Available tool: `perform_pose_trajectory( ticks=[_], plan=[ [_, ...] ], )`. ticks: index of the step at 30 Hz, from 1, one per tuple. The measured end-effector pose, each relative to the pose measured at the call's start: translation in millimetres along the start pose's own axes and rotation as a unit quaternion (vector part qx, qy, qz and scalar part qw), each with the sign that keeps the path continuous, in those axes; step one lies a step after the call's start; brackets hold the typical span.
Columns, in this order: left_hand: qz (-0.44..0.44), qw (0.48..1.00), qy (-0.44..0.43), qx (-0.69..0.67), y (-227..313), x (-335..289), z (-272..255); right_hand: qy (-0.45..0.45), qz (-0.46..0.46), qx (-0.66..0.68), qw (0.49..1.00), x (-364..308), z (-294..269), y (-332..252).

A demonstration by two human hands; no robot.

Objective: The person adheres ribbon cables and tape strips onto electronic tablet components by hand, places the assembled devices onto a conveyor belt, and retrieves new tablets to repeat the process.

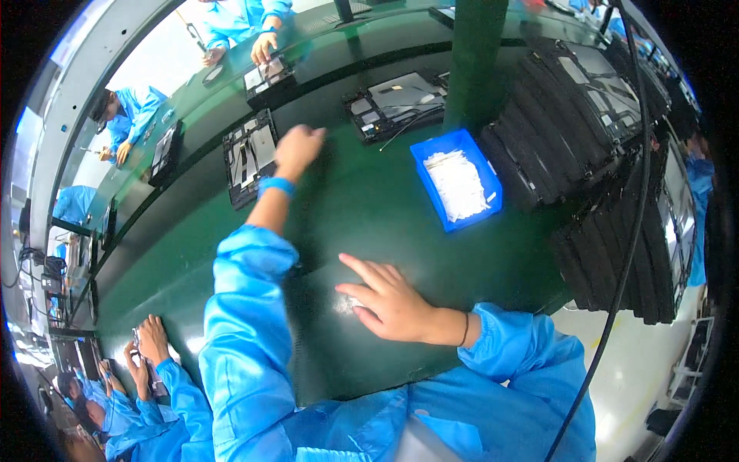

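Left hand point(299, 152): stretched forward over the table, fingers curled in and blurred; whether anything is pinched in them cannot be told.
Left wrist: a blue band point(276, 185) between the hand and the glossy blue sleeve point(250, 308).
Nearest panel: a flat black-framed panel point(252, 158) with a grey middle lies on the table just left of the left hand; the hand and wrist overlap its right edge in this view, so contact is unclear.
Right hand point(396, 304): palm down and empty-looking, fingers loosely spread, low over the near part of the table; whether it touches the surface is hard to tell.
Clear bits: a small, pale scatter point(346, 304) by the right fingertips, partly covered, too fine to identify.
Blue tray: an open tray point(471, 220) right of centre, heaped with white strips point(456, 183) that hide its floor.
Table: dark green point(362, 208), its near edge partly hidden by the sleeves.
Right side: stacks of black panels point(539, 135), crossed by a black cable point(636, 223) and cut into by the dark fisheye rim.
Co-workers: people in blue point(138, 112), small or cropped, along the far and left sides.
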State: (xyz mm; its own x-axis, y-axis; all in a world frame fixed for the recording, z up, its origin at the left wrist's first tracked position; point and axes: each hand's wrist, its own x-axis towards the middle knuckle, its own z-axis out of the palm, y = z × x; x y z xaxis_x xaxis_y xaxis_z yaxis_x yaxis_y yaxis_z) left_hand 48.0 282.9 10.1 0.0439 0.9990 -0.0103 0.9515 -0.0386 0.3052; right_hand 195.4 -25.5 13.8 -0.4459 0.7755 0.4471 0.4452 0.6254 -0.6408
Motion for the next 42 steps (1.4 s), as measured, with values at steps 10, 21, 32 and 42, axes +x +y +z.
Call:
perform_pose_trajectory(
  ticks=[10, 21, 32, 42],
  plan=[
    [-0.005, 0.974, -0.157, -0.161, 46, 67, 39, 0.011, -0.002, 0.007, 1.0, 5, -2, 4],
    [-0.131, 0.716, -0.051, -0.684, 59, 14, 10, -0.012, -0.049, 0.008, 0.999, 2, 4, 17],
    [-0.086, 0.616, -0.091, -0.778, -107, -70, -73, 0.093, -0.203, -0.042, 0.974, 8, -49, 3],
    [0.014, 0.709, -0.391, -0.587, -113, -153, -36, 0.286, -0.178, 0.062, 0.939, 1, -86, 0]
  ],
)
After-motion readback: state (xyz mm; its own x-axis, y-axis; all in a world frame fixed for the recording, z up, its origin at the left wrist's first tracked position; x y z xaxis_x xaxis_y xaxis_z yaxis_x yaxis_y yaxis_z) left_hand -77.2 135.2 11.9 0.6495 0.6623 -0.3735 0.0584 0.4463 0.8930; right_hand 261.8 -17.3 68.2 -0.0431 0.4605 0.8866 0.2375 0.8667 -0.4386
